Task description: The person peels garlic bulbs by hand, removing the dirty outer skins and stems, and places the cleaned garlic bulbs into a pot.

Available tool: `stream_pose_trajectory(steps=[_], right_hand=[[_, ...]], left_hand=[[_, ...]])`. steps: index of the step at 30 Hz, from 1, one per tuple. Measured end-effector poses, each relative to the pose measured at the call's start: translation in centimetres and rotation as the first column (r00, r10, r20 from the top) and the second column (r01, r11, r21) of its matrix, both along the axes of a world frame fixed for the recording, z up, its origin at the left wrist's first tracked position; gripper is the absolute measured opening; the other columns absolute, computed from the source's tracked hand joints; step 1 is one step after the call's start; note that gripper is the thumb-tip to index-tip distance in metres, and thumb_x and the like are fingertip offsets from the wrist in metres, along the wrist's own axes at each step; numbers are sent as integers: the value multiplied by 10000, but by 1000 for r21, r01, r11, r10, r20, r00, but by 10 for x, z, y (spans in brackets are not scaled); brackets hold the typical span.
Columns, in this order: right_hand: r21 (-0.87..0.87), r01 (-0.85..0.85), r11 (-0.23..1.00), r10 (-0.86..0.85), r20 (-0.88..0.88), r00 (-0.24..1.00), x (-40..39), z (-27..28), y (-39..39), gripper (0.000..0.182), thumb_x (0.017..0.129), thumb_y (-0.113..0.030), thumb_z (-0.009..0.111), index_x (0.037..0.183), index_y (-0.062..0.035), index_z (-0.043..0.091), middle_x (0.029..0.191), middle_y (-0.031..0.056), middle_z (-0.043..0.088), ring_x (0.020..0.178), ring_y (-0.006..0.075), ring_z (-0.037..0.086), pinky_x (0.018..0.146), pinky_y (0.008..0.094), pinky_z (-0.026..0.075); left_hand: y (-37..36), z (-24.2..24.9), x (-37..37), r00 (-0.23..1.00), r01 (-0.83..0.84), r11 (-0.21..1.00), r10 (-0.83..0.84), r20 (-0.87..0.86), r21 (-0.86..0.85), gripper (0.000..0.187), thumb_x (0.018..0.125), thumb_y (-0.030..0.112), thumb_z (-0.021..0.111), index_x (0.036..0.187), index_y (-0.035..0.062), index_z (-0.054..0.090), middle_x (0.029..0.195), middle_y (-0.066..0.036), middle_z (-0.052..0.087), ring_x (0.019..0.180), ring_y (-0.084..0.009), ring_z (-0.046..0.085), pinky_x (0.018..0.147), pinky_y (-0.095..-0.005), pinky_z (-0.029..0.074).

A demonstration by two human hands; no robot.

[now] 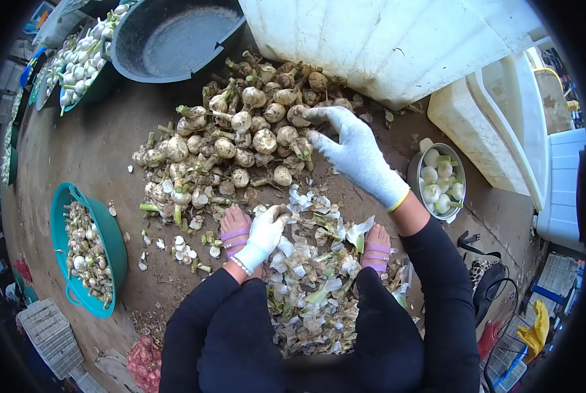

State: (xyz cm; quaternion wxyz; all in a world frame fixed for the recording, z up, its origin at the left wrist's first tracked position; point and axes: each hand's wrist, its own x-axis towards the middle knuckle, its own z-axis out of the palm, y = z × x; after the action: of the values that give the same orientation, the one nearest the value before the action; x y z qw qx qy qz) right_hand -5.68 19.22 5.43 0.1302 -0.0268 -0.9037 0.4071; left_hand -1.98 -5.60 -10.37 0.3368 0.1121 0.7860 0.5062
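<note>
Both hands wear pale gloves. My right hand [359,152] is raised at the near right edge of a heap of dirty garlic bulbs [264,141], thumb and fingers apart, with nothing seen between them. Its fingertips are beside a bulb [297,116] at the heap's edge. Lower and to the left, my left hand [265,234] is closed, with its fingers curled; what it holds, if anything, is hidden. It is above the left foot, beside a pile of peeled skins and leaves [316,298] between the feet.
A teal basket [114,252] with small garlic pieces is at the left. A metal bowl [413,171] of cleaned bulbs is at the right. Beyond the heap are a black tub [175,42] and a white sheet [384,46]. Baskets of clean bulbs [80,69] are at the upper left.
</note>
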Motion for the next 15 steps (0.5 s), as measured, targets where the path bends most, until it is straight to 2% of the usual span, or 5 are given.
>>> stream_pose_trajectory(steps=[2, 3, 8, 12, 15], right_hand=[[188, -9, 982, -77, 447, 891, 12, -70, -10, 361, 866, -266, 633, 1184, -105, 572, 1133, 146, 576, 1016, 355, 602, 862, 433, 495], [241, 5, 970, -134, 521, 843, 16, -99, -12, 391, 860, -268, 637, 1200, -94, 553, 1153, 151, 568, 1017, 358, 601, 849, 441, 498], [313, 176, 933, -301, 414, 859, 11, -147, -25, 435, 852, -321, 652, 1196, -86, 526, 1078, 146, 604, 962, 347, 622, 804, 449, 506], [328, 158, 931, -287, 396, 872, 4, -157, -31, 397, 838, -286, 661, 1170, -102, 544, 1068, 136, 615, 939, 337, 631, 794, 446, 510], [281, 203, 938, -274, 245, 930, 11, -147, -28, 336, 844, -260, 649, 1124, -92, 572, 1037, 137, 627, 931, 338, 632, 782, 451, 510]], left_hand=[[-3, 26, -3, 1000, 10, 996, -8, 25, -85, 257, 893, 162, 601, 1083, -9, 632, 953, -140, 689, 860, -197, 644, 776, -306, 491], [-4, 31, -4, 999, 21, 989, -14, 49, -146, 257, 897, 171, 599, 1076, -9, 635, 946, -140, 688, 853, -197, 642, 770, -309, 491], [-8, 21, -2, 997, 13, 997, -6, 74, -82, 282, 911, 194, 588, 1093, -19, 617, 935, -151, 681, 843, -189, 637, 755, -311, 495], [-1, 27, -2, 986, 55, 989, -32, 166, -135, 283, 910, 194, 588, 1095, -20, 609, 930, -146, 681, 852, -221, 644, 779, -330, 496], [-6, 11, -1, 996, 51, 998, -54, -74, -38, 322, 887, 177, 616, 1141, -18, 584, 1010, -163, 659, 935, -275, 633, 847, -351, 486]])
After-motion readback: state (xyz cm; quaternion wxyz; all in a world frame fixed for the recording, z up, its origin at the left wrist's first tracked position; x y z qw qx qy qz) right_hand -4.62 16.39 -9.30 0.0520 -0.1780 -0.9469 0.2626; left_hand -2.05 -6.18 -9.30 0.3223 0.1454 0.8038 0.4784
